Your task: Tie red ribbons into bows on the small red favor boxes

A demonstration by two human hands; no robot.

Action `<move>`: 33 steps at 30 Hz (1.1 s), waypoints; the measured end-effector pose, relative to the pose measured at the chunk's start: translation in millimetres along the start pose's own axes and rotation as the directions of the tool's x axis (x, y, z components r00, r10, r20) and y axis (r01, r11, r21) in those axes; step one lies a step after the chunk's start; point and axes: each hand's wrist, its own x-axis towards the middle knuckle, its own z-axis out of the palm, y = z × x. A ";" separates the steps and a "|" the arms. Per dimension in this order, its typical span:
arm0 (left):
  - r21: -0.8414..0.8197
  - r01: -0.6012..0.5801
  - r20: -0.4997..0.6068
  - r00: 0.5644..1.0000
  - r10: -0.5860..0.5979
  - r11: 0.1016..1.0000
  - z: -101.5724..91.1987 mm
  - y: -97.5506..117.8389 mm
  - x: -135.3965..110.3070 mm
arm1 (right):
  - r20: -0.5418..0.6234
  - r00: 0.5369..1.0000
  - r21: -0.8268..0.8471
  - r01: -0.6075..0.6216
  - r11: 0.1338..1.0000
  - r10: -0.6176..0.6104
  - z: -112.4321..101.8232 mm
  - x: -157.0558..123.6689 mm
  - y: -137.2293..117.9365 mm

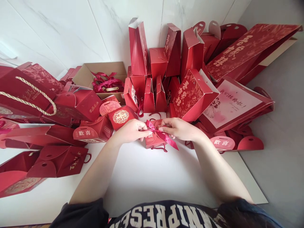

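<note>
A small red gift box (152, 143) lies on the white table in front of me, with cord handles showing at its near and far edges. Across its top runs a magenta ribbon (166, 137) with a bow or knot at the middle, one tail hanging off to the right. My left hand (133, 130) pinches the ribbon on the left side of the knot. From the right, my right hand (179, 128) pinches it close to the knot, thumb and forefinger together. Both hands rest at the box, and the fingers partly cover its printed top.
A cardboard box (102, 68) of loose magenta ribbons stands at the back left. Red gift boxes (77, 103) and a bag with a rope handle (23, 91) crowd the left. Several tall red boxes (139, 50) line the wall; large printed bags (235, 104) lean at right.
</note>
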 end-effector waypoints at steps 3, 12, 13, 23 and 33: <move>0.026 -0.005 0.009 1.000 0.005 1.000 -1.2 -2.5 0.9 | -0.032 0.999 -0.082 0.016 0.997 -0.019 -0.2 0.6 -0.4; 0.042 -0.020 0.043 0.999 0.018 0.999 -6.3 0.3 -1.5 | -0.067 0.997 -0.112 0.042 0.993 -0.049 2.4 3.6 5.4; 0.041 -0.022 0.054 0.998 0.019 0.999 -7.0 0.5 -1.8 | -0.070 0.996 -0.096 0.042 0.994 -0.049 2.7 3.7 5.4; 0.016 0.008 0.089 0.996 -0.009 1.000 -8.4 3.2 -3.2 | 0.047 0.998 0.154 -0.055 0.987 0.048 4.3 4.0 5.5; -0.006 0.013 0.094 0.996 -0.012 1.000 -8.5 -1.1 -1.1 | 0.023 1.000 0.035 0.015 0.999 -0.015 1.2 2.5 5.8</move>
